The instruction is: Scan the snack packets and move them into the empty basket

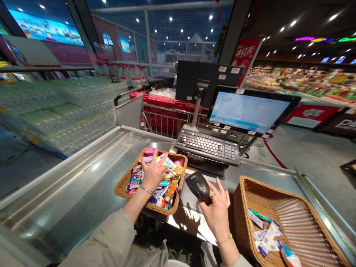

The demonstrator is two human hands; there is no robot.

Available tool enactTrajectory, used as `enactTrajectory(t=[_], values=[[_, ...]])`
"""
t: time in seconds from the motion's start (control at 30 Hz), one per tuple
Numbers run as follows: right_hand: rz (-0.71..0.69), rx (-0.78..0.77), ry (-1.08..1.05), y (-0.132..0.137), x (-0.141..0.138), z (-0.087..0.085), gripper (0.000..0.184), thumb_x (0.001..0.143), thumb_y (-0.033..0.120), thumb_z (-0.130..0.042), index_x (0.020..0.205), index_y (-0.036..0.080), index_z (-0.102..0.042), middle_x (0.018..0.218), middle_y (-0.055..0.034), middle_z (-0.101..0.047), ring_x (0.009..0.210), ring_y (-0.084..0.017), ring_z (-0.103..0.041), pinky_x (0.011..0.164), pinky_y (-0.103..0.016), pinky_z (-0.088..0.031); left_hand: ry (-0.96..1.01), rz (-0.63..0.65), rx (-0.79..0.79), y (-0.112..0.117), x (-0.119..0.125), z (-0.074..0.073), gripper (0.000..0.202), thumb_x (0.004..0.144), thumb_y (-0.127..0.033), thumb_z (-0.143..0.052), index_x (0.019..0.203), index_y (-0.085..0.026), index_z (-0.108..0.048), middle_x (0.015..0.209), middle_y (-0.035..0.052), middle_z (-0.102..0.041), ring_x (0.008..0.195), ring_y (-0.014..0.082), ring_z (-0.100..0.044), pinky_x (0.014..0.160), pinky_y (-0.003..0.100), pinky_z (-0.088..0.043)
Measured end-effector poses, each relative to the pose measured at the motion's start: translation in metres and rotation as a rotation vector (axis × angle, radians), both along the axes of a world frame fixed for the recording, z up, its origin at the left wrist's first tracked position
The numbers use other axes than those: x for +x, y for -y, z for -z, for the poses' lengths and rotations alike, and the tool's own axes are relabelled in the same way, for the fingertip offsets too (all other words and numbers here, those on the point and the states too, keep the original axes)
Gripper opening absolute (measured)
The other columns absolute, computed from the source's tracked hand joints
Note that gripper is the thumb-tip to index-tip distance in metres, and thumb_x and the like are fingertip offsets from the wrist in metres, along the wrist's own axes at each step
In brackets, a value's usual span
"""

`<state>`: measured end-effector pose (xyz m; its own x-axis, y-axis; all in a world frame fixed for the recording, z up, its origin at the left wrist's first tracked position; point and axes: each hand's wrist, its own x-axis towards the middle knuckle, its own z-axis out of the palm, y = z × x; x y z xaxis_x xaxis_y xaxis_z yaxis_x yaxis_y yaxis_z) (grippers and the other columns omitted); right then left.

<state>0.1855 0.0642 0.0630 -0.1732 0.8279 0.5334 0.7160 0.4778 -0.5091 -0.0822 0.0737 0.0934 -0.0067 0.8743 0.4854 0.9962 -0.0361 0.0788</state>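
Note:
My left hand [153, 173] is spread over a wicker basket [122, 190] full of small packaged sweets [164, 191]. Its fingers are apart and lie on or just above the packets, with none visibly gripped. In my right hand [218, 209] is a black barcode scanner [198, 185], held between thumb and index finger while the other fingers stick out. The scanner's handle is mostly hidden. To the right of that hand stands a deeper wicker basket [294, 207], where several wrapped packets [269, 237] and a green stick-shaped item [260, 215] lie at the bottom.
Behind the baskets are a keyboard [208, 144], a lit screen [249, 110] and a second monitor [207, 81] seen from behind. A metal counter [75, 193] extends left. Beyond it stand stacked bottle packs [63, 107] and a metal cart [167, 120].

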Motion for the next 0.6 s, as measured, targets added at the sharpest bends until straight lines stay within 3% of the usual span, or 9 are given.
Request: enactTrajectory(t=[0.33,0.6], values=[[-0.025,-0.022,0.034,0.001,-0.001,-0.004,0.027,0.074,0.026,-0.058,0.099,0.026,-0.069,0.127,-0.0034,-0.064,0.138,-0.034,-0.035,0.109,-0.065,-0.014,-0.013,0.048,0.033,-0.001,0.006,-0.012,0.015,0.089,-0.033,-0.059,0.081,-0.029,-0.071,0.14,-0.0009,-0.053,0.146,0.0365,-0.016,0.101,0.077,0.02],[-0.033,-0.003,0.057,0.001,-0.003,-0.004,0.028,0.076,0.024,-0.057,0.101,0.027,-0.067,0.127,-0.0027,-0.064,0.139,-0.032,-0.034,0.109,-0.065,-0.016,-0.014,0.093,0.135,-0.005,0.003,-0.007,0.016,0.089,-0.032,-0.059,0.079,-0.029,-0.071,0.138,-0.0006,-0.055,0.146,0.0357,-0.017,0.099,0.079,0.018]])
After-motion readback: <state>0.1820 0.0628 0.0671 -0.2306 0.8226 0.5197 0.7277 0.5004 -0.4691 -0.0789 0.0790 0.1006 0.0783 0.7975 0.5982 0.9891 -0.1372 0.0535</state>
